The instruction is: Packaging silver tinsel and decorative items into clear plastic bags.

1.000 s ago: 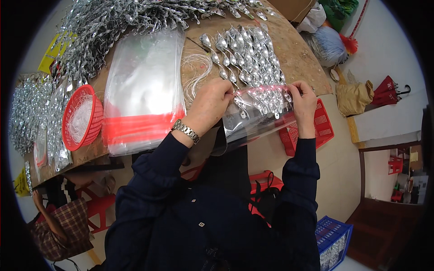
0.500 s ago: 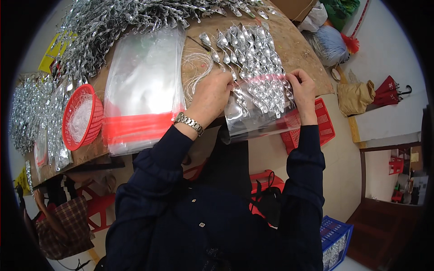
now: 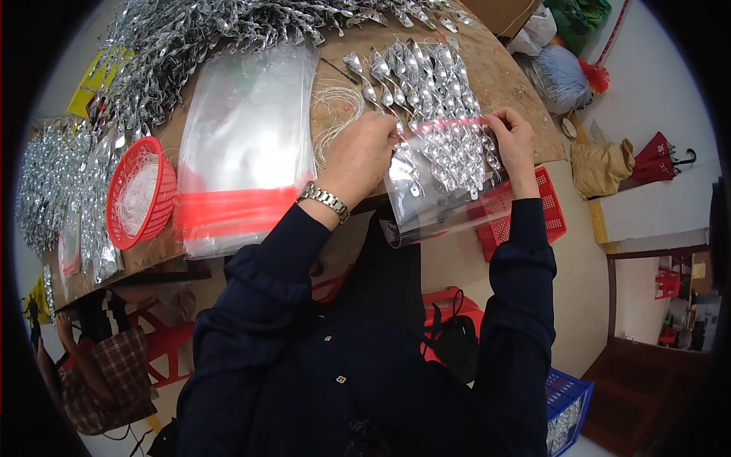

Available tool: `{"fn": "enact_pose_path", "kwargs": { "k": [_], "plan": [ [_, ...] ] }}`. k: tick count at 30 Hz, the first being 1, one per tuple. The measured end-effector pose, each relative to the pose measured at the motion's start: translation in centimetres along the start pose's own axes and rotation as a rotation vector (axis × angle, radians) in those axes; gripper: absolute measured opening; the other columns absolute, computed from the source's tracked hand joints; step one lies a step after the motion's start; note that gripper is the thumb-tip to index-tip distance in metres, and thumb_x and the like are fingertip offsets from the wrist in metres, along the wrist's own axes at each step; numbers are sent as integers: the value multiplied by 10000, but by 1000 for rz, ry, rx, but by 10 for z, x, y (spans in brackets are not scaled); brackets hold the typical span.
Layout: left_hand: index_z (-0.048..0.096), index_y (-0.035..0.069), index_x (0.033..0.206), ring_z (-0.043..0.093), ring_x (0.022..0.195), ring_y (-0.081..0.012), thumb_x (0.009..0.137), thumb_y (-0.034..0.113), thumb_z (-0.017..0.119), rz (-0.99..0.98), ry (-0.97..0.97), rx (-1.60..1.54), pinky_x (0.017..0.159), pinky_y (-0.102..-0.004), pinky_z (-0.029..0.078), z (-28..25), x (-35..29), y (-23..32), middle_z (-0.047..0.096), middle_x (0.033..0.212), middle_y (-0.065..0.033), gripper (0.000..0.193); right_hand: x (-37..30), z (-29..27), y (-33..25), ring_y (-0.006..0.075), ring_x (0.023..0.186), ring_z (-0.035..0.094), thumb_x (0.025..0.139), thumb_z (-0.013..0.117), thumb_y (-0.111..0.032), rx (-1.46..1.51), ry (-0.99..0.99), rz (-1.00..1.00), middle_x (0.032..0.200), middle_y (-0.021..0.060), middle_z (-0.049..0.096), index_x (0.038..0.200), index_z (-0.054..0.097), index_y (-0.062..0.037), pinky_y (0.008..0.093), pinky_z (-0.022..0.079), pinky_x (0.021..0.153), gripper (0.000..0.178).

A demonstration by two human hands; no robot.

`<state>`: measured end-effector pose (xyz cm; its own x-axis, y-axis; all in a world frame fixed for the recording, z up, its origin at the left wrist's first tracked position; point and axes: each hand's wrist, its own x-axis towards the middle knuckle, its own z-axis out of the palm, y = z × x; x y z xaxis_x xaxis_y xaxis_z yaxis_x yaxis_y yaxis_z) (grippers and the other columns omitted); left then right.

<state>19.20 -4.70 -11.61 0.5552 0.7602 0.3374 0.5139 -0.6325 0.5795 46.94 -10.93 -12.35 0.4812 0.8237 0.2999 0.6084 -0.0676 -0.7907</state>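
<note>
fingers of the left hand (image 3: 359, 156) and right hand (image 3: 518, 148) are pinched closed on opposite ends of a clear bag (image 3: 422, 217), its red-banded upper edge stretched between them. the bag is draped toward the body, past the rim of the tabletop (image 3: 506, 87). twisted silver strips (image 3: 442, 80) are overlapped by the film, whether inside or behind cannot be told; their long axis is run slightly aslant across the band, spread from hand to hand, neither clearly nearer.

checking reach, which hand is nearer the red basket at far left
Left. The left hand is right of the basket, past the clear bags; the right hand is farther right.
</note>
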Motion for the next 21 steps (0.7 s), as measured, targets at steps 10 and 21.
{"fn": "enact_pose_path", "kwargs": {
  "k": [10,21],
  "plan": [
    [629,6,839,629,841,-349,841,140,650,-68,-44,-88,752,-421,482,1,14,2,658,872,-164,136,23,0,16,92,657,573,847,671,-161,95,-19,-11,720,36,657,854,676,-1,257,448,622,160],
    [633,19,870,624,881,-362,858,136,623,6,48,24,765,-438,481,4,19,-11,658,893,-177,118,33,4,5,92,652,545,853,664,-162,72,-113,17,696,24,627,835,664,14,265,432,612,178]
  ]
}}
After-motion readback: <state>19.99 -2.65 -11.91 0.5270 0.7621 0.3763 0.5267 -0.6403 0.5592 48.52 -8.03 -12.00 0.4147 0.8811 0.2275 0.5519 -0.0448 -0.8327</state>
